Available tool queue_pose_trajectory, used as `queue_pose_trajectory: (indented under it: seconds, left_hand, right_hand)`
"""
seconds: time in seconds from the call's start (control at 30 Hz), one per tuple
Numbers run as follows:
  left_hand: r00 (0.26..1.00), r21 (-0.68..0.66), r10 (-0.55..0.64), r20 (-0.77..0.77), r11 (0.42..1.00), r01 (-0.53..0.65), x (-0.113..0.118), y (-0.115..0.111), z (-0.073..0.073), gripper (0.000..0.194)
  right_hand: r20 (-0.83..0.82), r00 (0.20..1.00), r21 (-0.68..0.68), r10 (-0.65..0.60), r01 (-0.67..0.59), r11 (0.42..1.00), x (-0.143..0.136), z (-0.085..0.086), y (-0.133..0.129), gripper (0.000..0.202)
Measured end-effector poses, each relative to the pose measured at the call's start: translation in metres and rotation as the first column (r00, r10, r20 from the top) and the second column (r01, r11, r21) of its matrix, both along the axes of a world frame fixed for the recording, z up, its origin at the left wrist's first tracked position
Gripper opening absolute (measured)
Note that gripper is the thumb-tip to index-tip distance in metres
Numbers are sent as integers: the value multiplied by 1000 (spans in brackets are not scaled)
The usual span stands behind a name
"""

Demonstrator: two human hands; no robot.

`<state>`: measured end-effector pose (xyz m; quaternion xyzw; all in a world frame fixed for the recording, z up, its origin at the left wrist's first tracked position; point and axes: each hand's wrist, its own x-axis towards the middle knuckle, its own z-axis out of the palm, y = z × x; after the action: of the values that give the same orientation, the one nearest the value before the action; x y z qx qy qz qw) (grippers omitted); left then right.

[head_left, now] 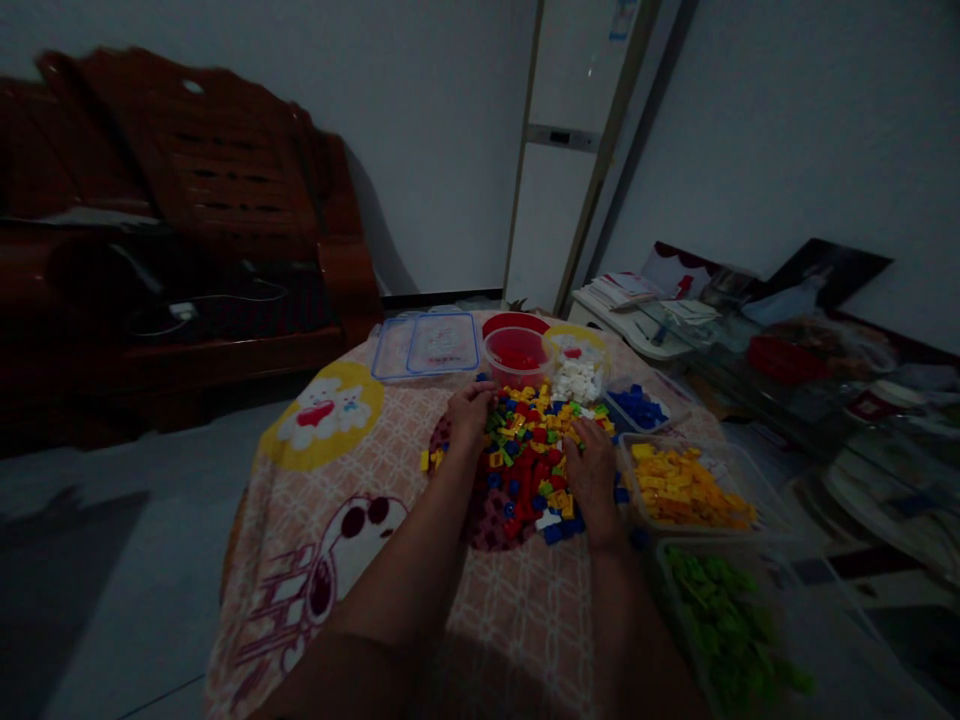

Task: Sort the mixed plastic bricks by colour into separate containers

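A mixed heap of small plastic building blocks (529,470) in red, yellow, blue, green and white lies mid-table. My left hand (471,408) is at the heap's left edge, its fingers bent together; what they hold, if anything, is too small and dark to make out. A blue block (481,378) shows just beyond those fingertips. Over the heap's right side rests my right hand (592,465), fingers apart and touching the blocks. Behind the heap stands a round clear tub (517,342) with red blocks in it. White blocks (577,381) are gathered right of it.
To the right are clear containers of blue blocks (639,405), yellow blocks (690,485) and green blocks (720,625). Clear blue-edged lids (426,345) lie at the back left of the patterned tablecloth (517,620). A wooden bench (217,190) and a cluttered glass table (787,400) flank the table.
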<state>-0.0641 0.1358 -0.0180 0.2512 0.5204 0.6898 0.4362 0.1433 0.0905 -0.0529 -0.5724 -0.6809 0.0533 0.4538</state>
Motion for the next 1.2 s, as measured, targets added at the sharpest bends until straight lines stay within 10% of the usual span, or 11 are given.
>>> queue_pose_trajectory:
  seconds: [0.2, 0.53, 0.67, 0.87, 1.2]
  left_hand:
    - [960, 117, -173, -219, 972, 202, 29, -13, 14, 15]
    - [935, 113, 12, -354, 993, 31, -36, -3, 17, 14]
    - [749, 30, -128, -651, 981, 194, -21, -3, 13, 19]
    - [230, -112, -204, -952, 927, 359, 19, -10, 15, 12]
    - [181, -142, -204, -962, 941, 308, 21, -13, 11, 13]
  right_hand:
    - [-5, 1000, -11, -8, 8, 1000, 3, -3, 3, 38]
    - [-10, 1000, -13, -19, 19, 1000, -2, -2, 5, 37]
    - [-40, 999, 5, -20, 20, 1000, -4, -4, 6, 36]
    - [-38, 999, 25, -14, 15, 1000, -4, -5, 8, 35]
    - [-26, 1000, 24, -17, 18, 1000, -4, -5, 7, 35]
